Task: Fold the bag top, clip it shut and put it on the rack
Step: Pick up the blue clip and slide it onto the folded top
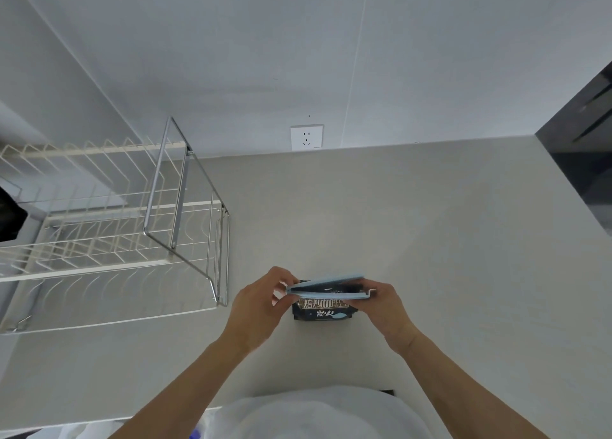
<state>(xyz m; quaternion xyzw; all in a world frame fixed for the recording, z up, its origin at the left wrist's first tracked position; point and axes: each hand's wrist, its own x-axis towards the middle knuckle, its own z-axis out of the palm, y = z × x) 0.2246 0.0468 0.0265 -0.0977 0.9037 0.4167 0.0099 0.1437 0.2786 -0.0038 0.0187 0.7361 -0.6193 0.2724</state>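
A small black bag (323, 312) with white lettering stands upright on the pale counter (430, 240). A long light-blue clip (326, 288) lies across the bag's top, its two arms slightly apart on the right. My left hand (261, 301) pinches the clip's left end beside the bag. My right hand (384, 304) holds the clip's right end against the bag's top. The wire rack (109, 226) stands to the left of the bag, a short way off.
A white wall socket (306, 137) sits on the back wall above the counter. A dark appliance (586, 147) fills the right edge. A black object (10, 217) shows at the far left behind the rack. My white garment (314, 415) lies at the bottom.
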